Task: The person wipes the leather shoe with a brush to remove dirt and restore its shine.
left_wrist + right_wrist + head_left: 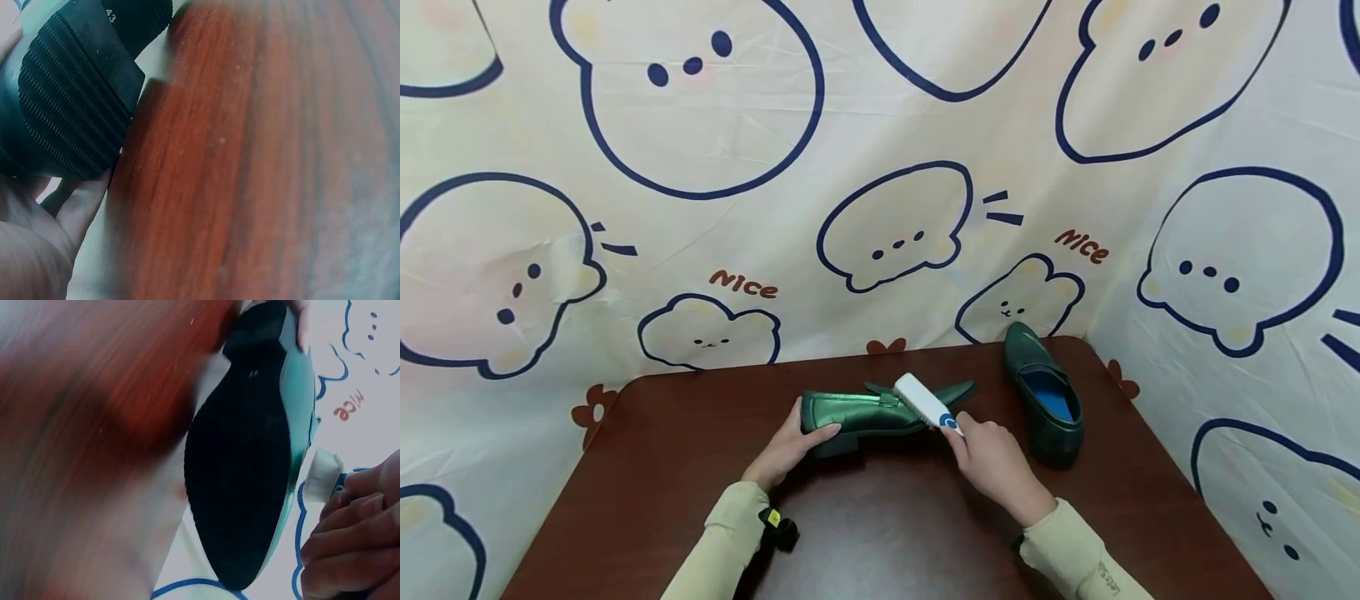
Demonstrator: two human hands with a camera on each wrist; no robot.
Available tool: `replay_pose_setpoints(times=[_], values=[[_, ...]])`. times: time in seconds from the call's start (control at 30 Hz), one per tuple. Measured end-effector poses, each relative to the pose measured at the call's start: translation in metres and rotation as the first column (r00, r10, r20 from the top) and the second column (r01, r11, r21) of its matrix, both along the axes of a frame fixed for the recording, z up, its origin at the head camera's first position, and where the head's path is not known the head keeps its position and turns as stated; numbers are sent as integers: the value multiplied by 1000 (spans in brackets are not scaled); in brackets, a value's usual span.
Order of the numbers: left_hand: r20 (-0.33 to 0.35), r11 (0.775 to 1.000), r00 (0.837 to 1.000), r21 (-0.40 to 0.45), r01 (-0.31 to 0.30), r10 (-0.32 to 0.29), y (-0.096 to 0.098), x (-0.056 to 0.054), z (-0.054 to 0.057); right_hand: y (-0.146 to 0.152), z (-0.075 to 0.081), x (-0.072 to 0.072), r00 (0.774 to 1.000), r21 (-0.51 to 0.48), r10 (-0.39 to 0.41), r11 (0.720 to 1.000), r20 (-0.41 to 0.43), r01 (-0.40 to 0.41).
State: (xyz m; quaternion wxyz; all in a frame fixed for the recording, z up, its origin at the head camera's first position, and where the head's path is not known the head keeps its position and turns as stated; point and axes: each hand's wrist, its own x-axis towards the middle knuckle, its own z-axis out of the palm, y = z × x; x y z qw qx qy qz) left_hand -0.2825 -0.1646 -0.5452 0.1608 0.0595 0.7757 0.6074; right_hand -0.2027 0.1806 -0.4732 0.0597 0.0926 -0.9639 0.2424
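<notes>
A shiny green loafer is held tilted over the table, its toe pointing right. My left hand grips it by the heel, thumb on the near side. In the left wrist view its ribbed black heel faces the camera, and the right wrist view shows the whole dark sole. My right hand holds a white brush with a blue mark by its handle, fingers curled round it. The brush lies against the loafer's upper near the strap; its bristles are mostly hidden.
The second green loafer, blue inside, stands on the table at the right, toe toward the back. The dark brown table ends at a cartoon-printed cloth behind and at the sides. A black wrist strap device sits on the left sleeve.
</notes>
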Motion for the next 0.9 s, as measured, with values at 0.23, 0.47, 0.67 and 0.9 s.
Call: replay_pose_setpoints(times=[0.23, 0.47, 0.67, 0.9], values=[[-9, 1000, 1000, -1, -3, 3, 0, 0, -1, 1, -9, 0, 999, 42, -22, 999, -46, 24], [-28, 1000, 1000, 11, -5, 5, 2, -2, -1, 24, -11, -13, 988, 69, -106, 991, -110, 114], [-24, 1000, 1000, 13, -14, 15, 1, -3, -4, 36, -10, -20, 974, 62, -191, 978, -121, 200], [-28, 1000, 1000, 26, -3, 4, 1, -3, -3, 35, -7, -21, 972, 65, -216, 973, -89, 222]])
